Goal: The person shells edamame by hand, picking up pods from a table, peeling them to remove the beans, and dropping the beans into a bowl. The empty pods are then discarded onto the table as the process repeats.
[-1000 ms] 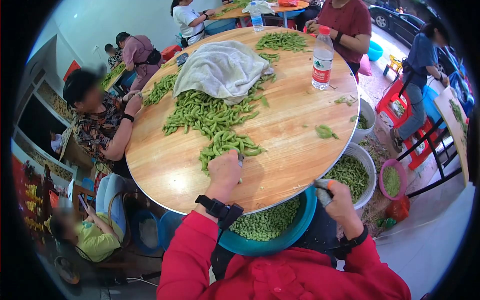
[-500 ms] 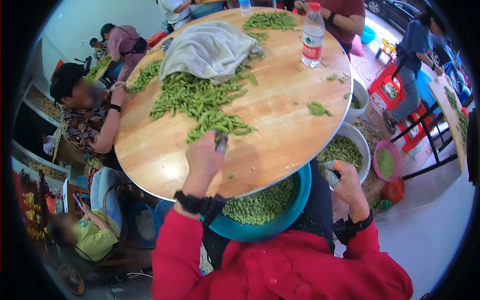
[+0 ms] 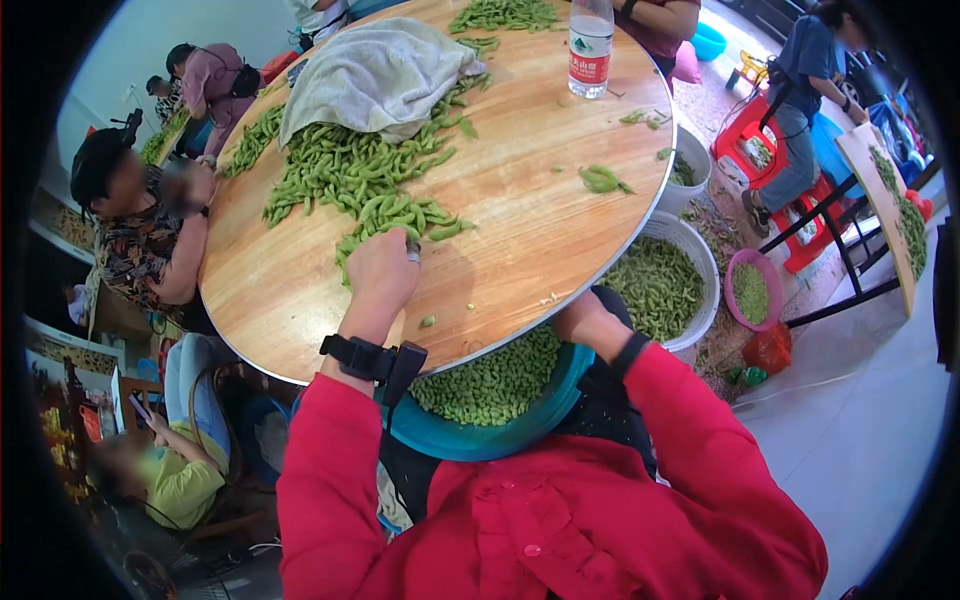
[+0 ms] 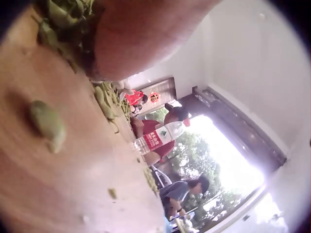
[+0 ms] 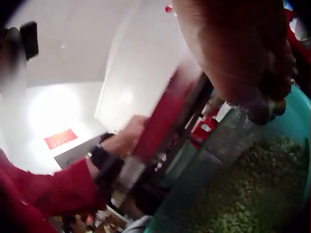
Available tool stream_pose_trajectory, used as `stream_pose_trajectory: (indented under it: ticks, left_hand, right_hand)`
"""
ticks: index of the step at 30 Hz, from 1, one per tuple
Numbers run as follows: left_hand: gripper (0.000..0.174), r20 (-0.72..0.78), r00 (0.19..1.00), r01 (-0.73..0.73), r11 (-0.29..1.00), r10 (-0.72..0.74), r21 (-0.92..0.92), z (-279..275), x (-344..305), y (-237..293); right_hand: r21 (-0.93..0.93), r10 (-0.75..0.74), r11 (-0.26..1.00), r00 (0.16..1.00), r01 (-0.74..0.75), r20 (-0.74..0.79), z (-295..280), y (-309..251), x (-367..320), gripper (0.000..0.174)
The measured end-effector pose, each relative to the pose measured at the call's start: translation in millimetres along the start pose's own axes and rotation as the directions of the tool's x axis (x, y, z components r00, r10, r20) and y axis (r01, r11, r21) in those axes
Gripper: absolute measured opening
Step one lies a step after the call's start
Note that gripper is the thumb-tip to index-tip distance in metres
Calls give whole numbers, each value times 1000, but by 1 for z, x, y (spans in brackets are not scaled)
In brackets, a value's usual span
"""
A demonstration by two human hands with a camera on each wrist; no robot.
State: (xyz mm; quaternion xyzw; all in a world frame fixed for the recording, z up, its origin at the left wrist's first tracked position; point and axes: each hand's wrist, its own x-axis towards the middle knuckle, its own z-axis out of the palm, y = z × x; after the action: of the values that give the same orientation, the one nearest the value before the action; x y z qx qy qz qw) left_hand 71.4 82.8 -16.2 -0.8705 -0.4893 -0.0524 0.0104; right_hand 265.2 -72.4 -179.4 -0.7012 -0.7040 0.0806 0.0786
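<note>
My left hand (image 3: 385, 268) is at the near end of a heap of green soybean pods (image 3: 330, 180) on the round wooden table (image 3: 530, 240). Its fingers bend down against the pods; a grey cover shows on one digit, and the fingertips are hidden. One loose pod (image 4: 47, 121) lies beside it in the left wrist view. My right hand (image 3: 580, 322) is lowered at the table edge, over a teal basin (image 3: 470, 447) of shelled beans (image 3: 490, 390). In the right wrist view its bent fingers (image 5: 274, 104) are in shadow, and I cannot tell what they hold.
A pale towel (image 3: 375, 80) covers part of the heap. A water bottle (image 3: 590, 50) stands on the far right of the table, with a few pods (image 3: 603, 180) nearer. A white bucket of pods (image 3: 655, 280) and a pink basin (image 3: 750, 290) sit on the floor at right.
My right hand has moved left from beside the table to over the teal basin. The left hand drew back a little from the pods, then reached into them again. The head view has shifted.
</note>
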Motion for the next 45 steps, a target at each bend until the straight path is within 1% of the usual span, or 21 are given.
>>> stream_pose_trajectory:
  ticks: [1,5,12,18,19,20,21,22,23,24,25,27,28,29,30,31,33,36,39,42,45]
  left_hand:
    - [12,12,1000,26,999,-26,-37,-4,-1,-1]
    - [13,-22,993,116,985,-120,-127,-1,1,-12]
    - [20,37,965,263,947,-261,-182,-5,8,-2]
    - [29,-30,953,295,946,-301,-136,-1,14,10]
    - [29,-24,949,307,942,-313,-133,-1,14,11]
    - [29,-19,945,321,938,-326,-130,-1,14,12]
    - [29,-14,941,335,934,-339,-126,-1,14,12]
    - [29,-21,946,320,939,-325,-130,1,14,10]
    - [28,-28,951,303,944,-309,-133,2,12,8]
    - [28,-36,956,285,949,-292,-137,2,10,7]
    - [28,-35,955,285,941,-296,-182,0,7,5]
    - [28,-35,952,284,920,-304,-270,-5,2,1]
    - [26,-18,958,260,899,-285,-351,-10,-3,-1]
    - [25,-1,964,239,871,-265,-429,-18,-10,-2]
    - [23,16,969,220,836,-245,-503,-22,-17,-5]
    - [20,24,974,180,709,-225,-682,-14,-22,-10]
    - [15,20,984,83,353,-179,-932,9,-33,-22]
    - [12,300,947,296,-49,-112,-954,-23,-68,-4]
    - [16,312,946,296,-155,-90,-942,-22,-99,9]
    - [18,332,940,308,-229,-74,-923,-19,-126,20]
    - [19,367,930,353,-303,12,-885,-15,-142,23]
  right_hand:
    - [-105,-80,992,991,69,-104,24,4,11,35]
    - [-22,-99,995,938,97,-331,86,13,28,44]
    - [-55,-136,991,920,124,-367,87,7,42,41]
    - [-123,-186,982,878,146,-442,49,-2,23,39]
    - [-54,-122,993,915,110,-384,37,-5,16,38]
    - [114,64,992,988,-48,-141,3,-11,6,33]
    - [186,244,947,963,-262,115,-31,-18,-5,29]
    - [302,231,930,972,-210,-34,-45,-8,-28,21]
    - [356,390,848,917,-393,83,-66,-2,-43,20]
    - [371,446,816,891,-443,82,-85,6,-57,23]
    - [306,526,809,850,-502,2,-100,13,-76,27]
    - [313,627,749,778,-584,-50,-104,36,-109,29]
    - [334,620,754,781,-566,-77,-105,43,-125,24]
    - [463,629,709,774,-532,-74,-105,43,-136,21]
    - [582,637,649,768,-489,-65,-106,42,-143,19]
    - [629,599,640,799,-441,-50,-110,35,-142,18]
    - [718,518,606,855,-342,-30,-117,7,-132,16]
    - [842,297,533,951,-90,-86,-135,-42,-96,18]
    - [892,146,449,980,54,-132,-142,-80,-63,22]
    - [981,69,194,998,-21,7,-139,-103,-43,21]
    - [990,-2,58,992,-126,126,-145,-116,-37,17]
